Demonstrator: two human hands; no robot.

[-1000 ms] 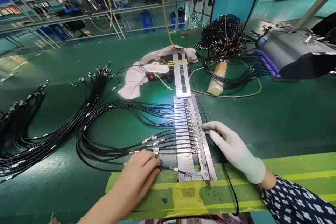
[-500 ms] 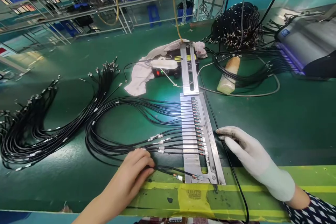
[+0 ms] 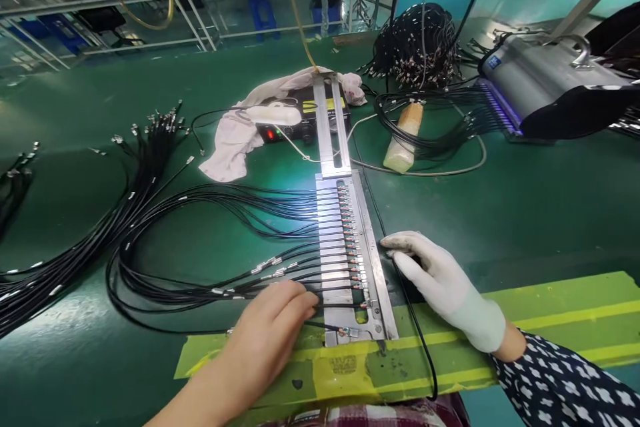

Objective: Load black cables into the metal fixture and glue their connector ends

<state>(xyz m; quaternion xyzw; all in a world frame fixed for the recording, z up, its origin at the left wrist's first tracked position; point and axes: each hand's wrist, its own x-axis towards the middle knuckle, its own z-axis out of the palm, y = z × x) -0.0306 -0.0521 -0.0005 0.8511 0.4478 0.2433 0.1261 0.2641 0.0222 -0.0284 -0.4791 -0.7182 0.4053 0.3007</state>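
Observation:
My bare left hand [image 3: 273, 323] is closed on a black cable with a metal terminal [image 3: 350, 331] at its end, over the lower end of a slotted metal fixture [image 3: 331, 313]. Just above, another cable end [image 3: 369, 305] lies across the slot. Several black cables [image 3: 280, 217] run into the fixture side by side, their copper-and-silver tips lined up along the slot. Right of the fixture is my white-gloved right hand [image 3: 437, 280], thumb and fingertips drawn together at a thicker black cord [image 3: 417, 320]. Whatever lies between those fingertips is too small to make out.
Cable bundles [image 3: 115, 213] cover the left of the green table. Behind the fixture stand a black box with a red display [image 3: 273, 135] and a pink cloth [image 3: 230, 150]. A taped block [image 3: 404, 140], a cable heap [image 3: 417, 47] and a grey machine [image 3: 545, 80] stand right.
My left hand has moved up and right toward the fixture. One cable end it held now lies across the slot. The view has shifted right; my right hand stays by the cord.

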